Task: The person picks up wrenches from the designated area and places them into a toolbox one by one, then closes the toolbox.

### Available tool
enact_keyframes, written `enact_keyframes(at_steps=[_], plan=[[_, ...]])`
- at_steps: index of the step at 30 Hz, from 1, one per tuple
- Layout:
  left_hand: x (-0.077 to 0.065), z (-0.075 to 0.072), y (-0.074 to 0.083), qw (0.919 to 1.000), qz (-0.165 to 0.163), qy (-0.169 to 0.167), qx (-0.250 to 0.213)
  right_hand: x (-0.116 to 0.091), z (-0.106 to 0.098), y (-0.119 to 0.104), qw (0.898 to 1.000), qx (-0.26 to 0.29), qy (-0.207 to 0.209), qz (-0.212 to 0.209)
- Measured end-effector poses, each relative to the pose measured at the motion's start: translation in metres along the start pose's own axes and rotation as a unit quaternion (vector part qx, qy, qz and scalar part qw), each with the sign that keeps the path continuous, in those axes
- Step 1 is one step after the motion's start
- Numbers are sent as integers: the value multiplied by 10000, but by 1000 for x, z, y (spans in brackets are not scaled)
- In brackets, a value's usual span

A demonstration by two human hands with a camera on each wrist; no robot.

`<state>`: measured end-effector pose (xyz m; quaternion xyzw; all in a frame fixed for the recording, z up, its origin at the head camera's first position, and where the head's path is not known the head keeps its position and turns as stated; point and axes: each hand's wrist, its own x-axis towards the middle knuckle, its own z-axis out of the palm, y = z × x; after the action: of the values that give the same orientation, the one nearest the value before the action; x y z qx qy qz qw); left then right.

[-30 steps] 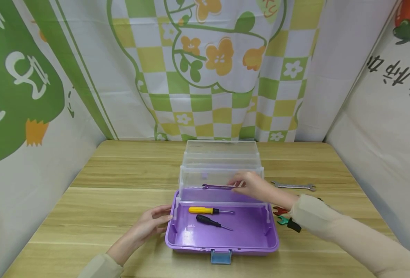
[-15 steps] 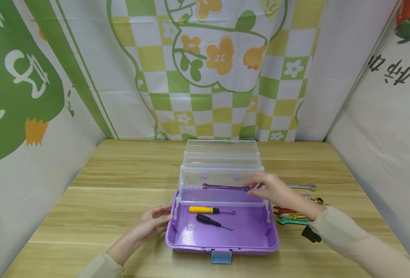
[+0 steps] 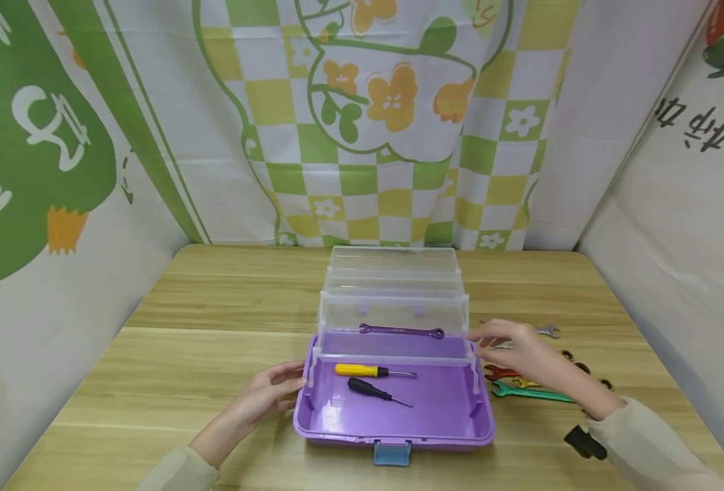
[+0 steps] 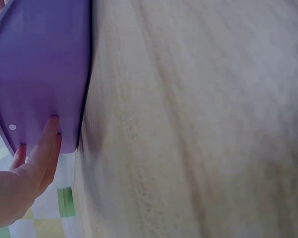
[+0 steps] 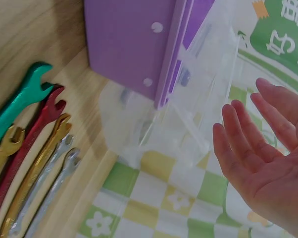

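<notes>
Left of the glossy purple toolbox [image 3: 442, 402], the left hand [image 3: 270, 389] touched it, fingers extended; at its right, the right hand [image 3: 515, 346] hung spread, empty.

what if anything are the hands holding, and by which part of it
Nothing: the right hand is empty, and the left hand only rests against the side of the purple box.

You are working in a little booth: a checked curtain [image 3: 393, 184] is hanging at the top middle, picture sheets [image 3: 6, 164] are hanging at both sides, around a wooden table [image 3: 227, 293].
</notes>
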<state>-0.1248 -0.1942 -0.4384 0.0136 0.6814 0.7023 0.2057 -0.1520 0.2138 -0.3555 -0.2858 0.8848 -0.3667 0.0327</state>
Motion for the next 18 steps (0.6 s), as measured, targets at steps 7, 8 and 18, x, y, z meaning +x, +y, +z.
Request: enact_keyframes(at_steps=[7, 8, 18], plan=[[3, -2, -5, 9999, -115, 48, -21, -14, -3, 10, 9994, -269, 167, 116], [2, -2, -4, 9999, -87, 57, -25, -16, -3, 12, 9995, -252, 180, 114], [-1, 2, 1, 9999, -69, 103, -44, -36, 0, 33, 9996, -200, 164, 135]])
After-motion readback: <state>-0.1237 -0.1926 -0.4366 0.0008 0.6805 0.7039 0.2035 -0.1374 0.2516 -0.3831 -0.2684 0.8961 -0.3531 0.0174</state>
